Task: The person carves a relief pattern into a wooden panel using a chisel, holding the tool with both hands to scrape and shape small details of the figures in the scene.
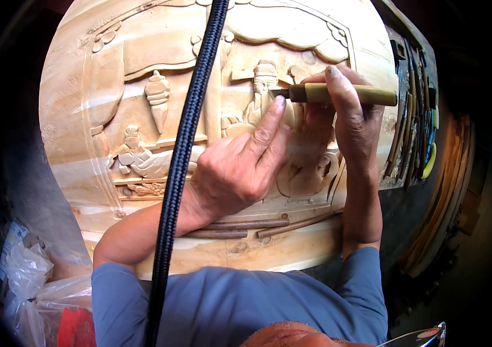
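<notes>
A large pale wooden relief carving fills the space before me, with robed figures, draped curtains and a bordered frame cut into it. My right hand is closed round the light wooden handle of a carving chisel, held nearly level. The dark blade points left, at the face of a carved bearded figure. My left hand lies over the carving, its index finger stretched out and its tip close against the blade. The left hand's lower fingers are partly hidden, and its grasp holds nothing visible.
Several slim carving tools lie in a row on a board at the right. Brown rods rest along the carving's near edge. A black braided cord crosses the view. Clear plastic bags sit at lower left; long wooden strips stand at right.
</notes>
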Available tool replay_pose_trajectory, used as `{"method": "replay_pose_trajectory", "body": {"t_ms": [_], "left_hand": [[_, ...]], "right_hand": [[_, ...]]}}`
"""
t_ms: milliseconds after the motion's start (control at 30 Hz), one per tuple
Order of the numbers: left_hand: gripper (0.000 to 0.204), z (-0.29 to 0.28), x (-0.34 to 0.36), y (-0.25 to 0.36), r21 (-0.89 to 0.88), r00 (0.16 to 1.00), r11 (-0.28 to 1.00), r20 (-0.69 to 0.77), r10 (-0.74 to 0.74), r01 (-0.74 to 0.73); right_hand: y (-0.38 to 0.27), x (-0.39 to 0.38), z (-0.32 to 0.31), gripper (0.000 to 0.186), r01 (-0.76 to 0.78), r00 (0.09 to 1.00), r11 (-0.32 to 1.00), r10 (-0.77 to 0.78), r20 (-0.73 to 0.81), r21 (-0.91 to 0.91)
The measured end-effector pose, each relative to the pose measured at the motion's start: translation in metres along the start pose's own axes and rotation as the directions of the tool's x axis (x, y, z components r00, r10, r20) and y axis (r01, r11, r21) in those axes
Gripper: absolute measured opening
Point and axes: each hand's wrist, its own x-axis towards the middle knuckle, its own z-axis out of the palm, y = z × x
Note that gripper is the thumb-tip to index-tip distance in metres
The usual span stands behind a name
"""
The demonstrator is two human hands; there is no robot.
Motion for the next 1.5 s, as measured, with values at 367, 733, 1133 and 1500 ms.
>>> {"method": "replay_pose_trajectory", "body": {"t_ms": [367, 733, 1133, 1500], "left_hand": [[0.024, -0.015, -0.013, -0.004, -0.194, 0.982, 0.966, -0.110, 0.153, -0.172], [0.029, -0.013, -0.010, 0.000, -0.253, 0.987, 0.960, -0.133, 0.088, -0.120], [0.102, -0.046, -0.040, 0.000, -0.907, 0.856, 0.019, 0.390, -0.341, 0.421], [0.128, -0.047, -0.033, 0.005, -0.788, 0.687, -0.443, 0.602, -0.407, 0.428]], "right_hand": [[0.001, -0.014, -0.021, 0.067, 0.194, 0.974, 0.941, -0.219, 0.061, 0.275], [-0.035, -0.024, -0.036, 0.017, 0.297, 0.942, 0.955, -0.295, -0.162, -0.008], [-0.024, -0.020, 0.109, 0.047, 0.825, 0.486, 0.321, -0.824, 0.293, -0.465], [-0.014, -0.009, 0.136, 0.022, 0.857, 0.416, 0.291, -0.878, 0.239, -0.425]]}}
